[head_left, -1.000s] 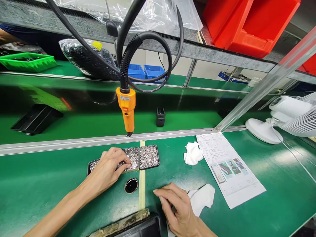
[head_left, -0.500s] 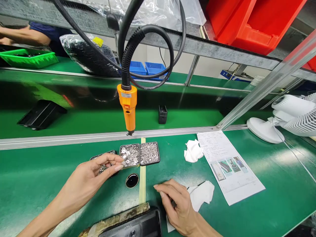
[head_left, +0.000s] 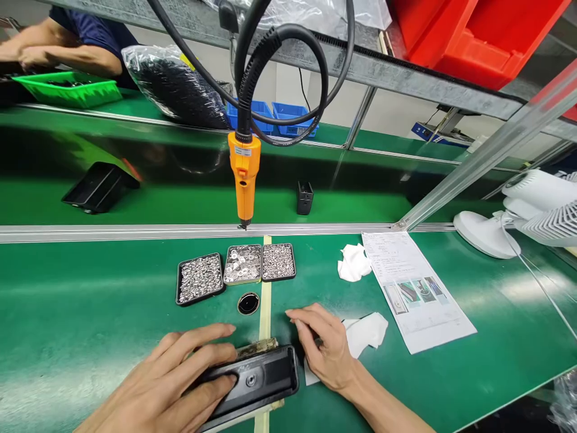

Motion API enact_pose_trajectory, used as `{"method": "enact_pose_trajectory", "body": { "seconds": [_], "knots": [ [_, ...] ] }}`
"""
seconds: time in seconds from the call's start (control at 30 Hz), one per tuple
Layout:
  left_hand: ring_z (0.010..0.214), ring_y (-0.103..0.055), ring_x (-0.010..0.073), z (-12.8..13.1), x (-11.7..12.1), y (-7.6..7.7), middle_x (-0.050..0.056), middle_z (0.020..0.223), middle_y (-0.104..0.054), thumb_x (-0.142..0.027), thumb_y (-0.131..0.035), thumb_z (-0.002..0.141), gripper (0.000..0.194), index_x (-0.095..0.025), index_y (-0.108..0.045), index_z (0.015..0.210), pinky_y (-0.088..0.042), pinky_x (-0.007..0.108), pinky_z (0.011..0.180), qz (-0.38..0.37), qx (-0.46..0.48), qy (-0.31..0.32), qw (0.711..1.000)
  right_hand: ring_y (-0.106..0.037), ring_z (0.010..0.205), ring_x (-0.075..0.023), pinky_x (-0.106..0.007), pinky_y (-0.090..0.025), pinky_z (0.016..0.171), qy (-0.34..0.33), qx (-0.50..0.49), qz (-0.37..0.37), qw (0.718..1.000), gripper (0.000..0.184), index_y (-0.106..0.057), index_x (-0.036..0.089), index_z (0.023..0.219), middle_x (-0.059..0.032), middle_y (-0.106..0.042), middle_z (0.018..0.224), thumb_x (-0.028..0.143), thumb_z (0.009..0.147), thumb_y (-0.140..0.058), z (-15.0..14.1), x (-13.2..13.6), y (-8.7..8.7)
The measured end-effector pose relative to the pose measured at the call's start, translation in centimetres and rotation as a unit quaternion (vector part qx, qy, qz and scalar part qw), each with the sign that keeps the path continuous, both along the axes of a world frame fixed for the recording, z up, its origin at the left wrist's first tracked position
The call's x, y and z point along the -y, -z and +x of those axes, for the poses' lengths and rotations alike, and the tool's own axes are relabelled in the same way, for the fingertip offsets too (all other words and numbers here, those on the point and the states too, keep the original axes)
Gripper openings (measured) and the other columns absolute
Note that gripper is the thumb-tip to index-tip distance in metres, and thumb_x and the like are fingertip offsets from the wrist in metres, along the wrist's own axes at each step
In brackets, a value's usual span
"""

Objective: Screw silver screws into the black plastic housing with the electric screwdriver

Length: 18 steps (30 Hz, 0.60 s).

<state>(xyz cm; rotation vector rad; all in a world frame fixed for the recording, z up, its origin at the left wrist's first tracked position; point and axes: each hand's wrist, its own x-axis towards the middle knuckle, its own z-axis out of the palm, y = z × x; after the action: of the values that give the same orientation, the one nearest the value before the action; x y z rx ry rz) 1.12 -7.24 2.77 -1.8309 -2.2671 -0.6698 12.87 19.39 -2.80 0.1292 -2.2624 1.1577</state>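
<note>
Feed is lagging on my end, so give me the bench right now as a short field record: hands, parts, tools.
left hand: flat on the black plastic part, thumb by its centre hole
right hand: beside the part's right end, resting on a white cloth
trays: three fastener trays side by side on the green mat
tool: orange screwdriver hanging above the trays
paper: instruction sheet on the right

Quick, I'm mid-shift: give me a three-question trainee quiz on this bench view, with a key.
1. True or false: the left hand rests on the black housing.
2. How many small trays of metal parts sit behind the black ring?
3. What hangs above the trays: A) orange screwdriver, B) white fan, C) red bin?
Key: 1 true; 2 three; 3 A.
</note>
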Motion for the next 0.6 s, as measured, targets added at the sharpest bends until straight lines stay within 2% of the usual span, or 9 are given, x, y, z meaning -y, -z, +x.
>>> {"method": "enact_pose_trajectory", "body": {
  "seconds": [0.13, 0.2, 0.3, 0.4, 0.47, 0.6],
  "knots": [
    [0.143, -0.051, 0.0296, -0.2, 0.9, 0.2, 0.001, 0.135, -0.072, -0.026, -0.056, 0.099, 0.032, -0.039, -0.072, 0.123, -0.056, 0.041, 0.092, -0.007, -0.016, 0.015, 1.000, -0.068, 0.082, -0.0152, -0.029, -0.056, 0.071, 0.009, -0.001, -0.003, 1.000, 0.032, -0.070, 0.018, 0.124, -0.0074, -0.076, 0.095, 0.006, 0.100, -0.054, -0.1, -0.2, 0.0],
    [0.143, -0.052, 0.0304, -0.3, 1.8, 0.5, 0.000, 0.136, -0.072, -0.027, -0.058, 0.098, 0.032, -0.041, -0.072, 0.123, -0.057, 0.043, 0.091, 0.003, -0.013, 0.009, 1.000, -0.068, 0.081, -0.0153, -0.029, -0.056, 0.071, 0.009, -0.002, -0.004, 1.000, 0.031, -0.070, 0.018, 0.123, -0.0075, -0.076, 0.094, 0.006, 0.099, -0.054, -0.1, -0.3, 0.1],
    [0.145, -0.049, 0.0334, -0.5, 2.9, 1.1, 0.001, 0.142, -0.068, -0.044, -0.055, 0.101, 0.031, -0.042, -0.071, 0.127, -0.058, 0.047, 0.088, -0.006, -0.028, -0.002, 1.000, -0.068, 0.081, -0.0155, -0.029, -0.056, 0.071, 0.007, 0.003, -0.006, 1.000, 0.031, -0.071, 0.017, 0.123, -0.0075, -0.076, 0.093, 0.006, 0.099, -0.055, -0.1, -0.2, 0.2],
    [0.150, -0.042, 0.0385, -0.3, 3.4, 1.5, 0.004, 0.162, -0.050, -0.061, -0.044, 0.102, 0.050, -0.042, -0.058, 0.146, -0.056, 0.050, 0.092, -0.040, -0.068, 0.012, 0.997, -0.068, 0.080, -0.0153, -0.029, -0.056, 0.070, 0.006, 0.010, -0.007, 1.000, 0.030, -0.071, 0.017, 0.123, -0.0075, -0.075, 0.092, 0.008, 0.100, -0.054, 0.0, 0.0, 0.1],
    [0.152, -0.039, 0.0397, -0.1, 3.3, 1.7, 0.004, 0.167, -0.043, -0.063, -0.041, 0.102, 0.055, -0.042, -0.051, 0.152, -0.053, 0.050, 0.098, -0.053, -0.093, 0.015, 0.994, -0.068, 0.079, -0.0152, -0.029, -0.055, 0.070, 0.008, 0.012, -0.008, 1.000, 0.030, -0.071, 0.018, 0.123, -0.0074, -0.075, 0.092, 0.008, 0.100, -0.054, -0.1, 0.0, 0.0],
    [0.153, -0.037, 0.0398, 0.5, 2.7, 1.6, 0.003, 0.169, -0.041, -0.067, -0.036, 0.101, 0.059, -0.045, -0.046, 0.155, -0.048, 0.053, 0.105, -0.081, -0.125, 0.004, 0.989, -0.068, 0.078, -0.0147, -0.028, -0.055, 0.069, 0.006, 0.006, -0.003, 1.000, 0.029, -0.071, 0.018, 0.123, -0.0066, -0.076, 0.091, 0.009, 0.101, -0.054, -0.2, -0.1, -0.2]
  ]
}}
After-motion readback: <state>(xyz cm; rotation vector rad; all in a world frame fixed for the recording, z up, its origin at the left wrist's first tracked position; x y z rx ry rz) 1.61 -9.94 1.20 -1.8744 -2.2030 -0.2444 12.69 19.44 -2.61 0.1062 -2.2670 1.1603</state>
